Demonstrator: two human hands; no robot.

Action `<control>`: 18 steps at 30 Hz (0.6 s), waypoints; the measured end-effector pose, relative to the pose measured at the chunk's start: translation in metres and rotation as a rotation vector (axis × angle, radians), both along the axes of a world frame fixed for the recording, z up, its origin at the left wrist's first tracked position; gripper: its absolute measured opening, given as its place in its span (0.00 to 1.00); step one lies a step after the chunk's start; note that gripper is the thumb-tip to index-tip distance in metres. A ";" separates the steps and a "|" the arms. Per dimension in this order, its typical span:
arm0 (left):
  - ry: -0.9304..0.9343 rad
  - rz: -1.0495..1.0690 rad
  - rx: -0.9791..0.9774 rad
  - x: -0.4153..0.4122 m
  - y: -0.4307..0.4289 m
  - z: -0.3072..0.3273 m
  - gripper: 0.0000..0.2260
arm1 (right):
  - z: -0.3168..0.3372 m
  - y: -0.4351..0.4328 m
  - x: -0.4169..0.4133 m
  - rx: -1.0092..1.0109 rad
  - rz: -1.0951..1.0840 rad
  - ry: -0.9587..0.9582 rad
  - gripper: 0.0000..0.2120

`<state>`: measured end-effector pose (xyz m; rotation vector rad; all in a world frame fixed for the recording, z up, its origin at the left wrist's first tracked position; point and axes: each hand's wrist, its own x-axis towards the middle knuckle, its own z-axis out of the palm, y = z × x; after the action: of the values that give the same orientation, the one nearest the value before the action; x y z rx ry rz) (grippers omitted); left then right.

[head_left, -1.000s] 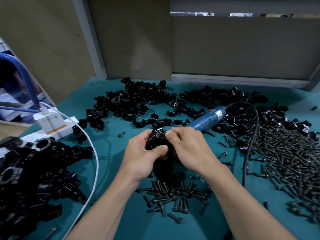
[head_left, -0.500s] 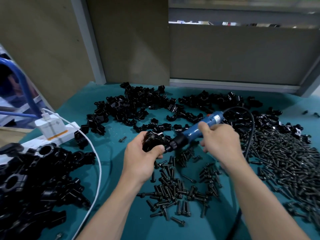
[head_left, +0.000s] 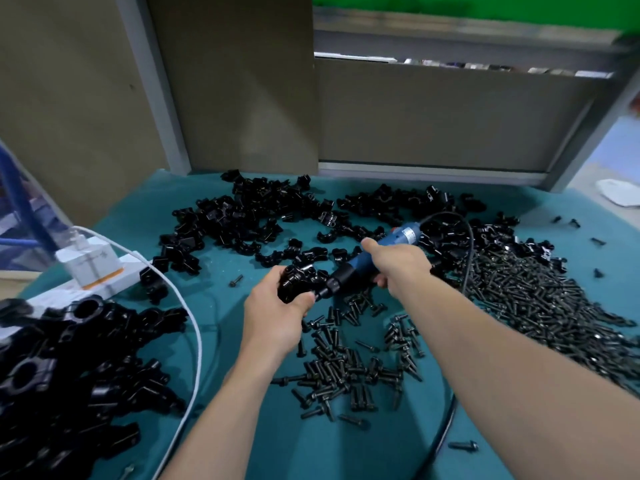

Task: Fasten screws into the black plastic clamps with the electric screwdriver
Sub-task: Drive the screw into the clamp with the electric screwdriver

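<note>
A black plastic clamp (head_left: pixel 298 282) is gripped in the left hand (head_left: pixel 277 311), held just above the teal mat (head_left: pixel 214 306) at centre. The blue electric screwdriver (head_left: pixel 372 259) is clasped by the right hand (head_left: pixel 401 266), its black nose pressed against the clamp's right side (bit tip hidden, pic a bit blurred). Loose screws (head_left: pixel 346 365) are scattered below both hands; a bigger screw heap (head_left: pixel 540 306) is seen at right. Unassembled clamp halves (head_left: pixel 249 216) are piled behind, assembled clamps (head_left: pixel 69 375) at left. A white cable (head_left: pixel 194 327) is draped beside them.
</note>
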<state>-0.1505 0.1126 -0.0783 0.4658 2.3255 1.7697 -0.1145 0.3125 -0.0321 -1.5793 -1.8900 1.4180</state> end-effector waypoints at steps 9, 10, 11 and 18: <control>0.026 -0.032 0.043 0.007 -0.009 0.002 0.10 | 0.013 -0.008 0.011 -0.445 -0.065 0.260 0.17; 0.030 -0.035 0.053 0.005 -0.010 0.002 0.10 | 0.011 -0.008 0.016 -0.480 -0.110 0.368 0.15; 0.034 -0.047 0.059 0.004 -0.009 0.001 0.11 | 0.011 -0.007 0.021 -0.517 -0.151 0.482 0.13; 0.061 -0.196 0.014 0.011 -0.004 0.004 0.13 | 0.010 0.004 0.052 -0.691 -0.164 0.996 0.08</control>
<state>-0.1390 0.1088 -0.0739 0.7324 2.2207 1.7028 -0.0620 0.3168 -0.0223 -0.8492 -0.7111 2.3018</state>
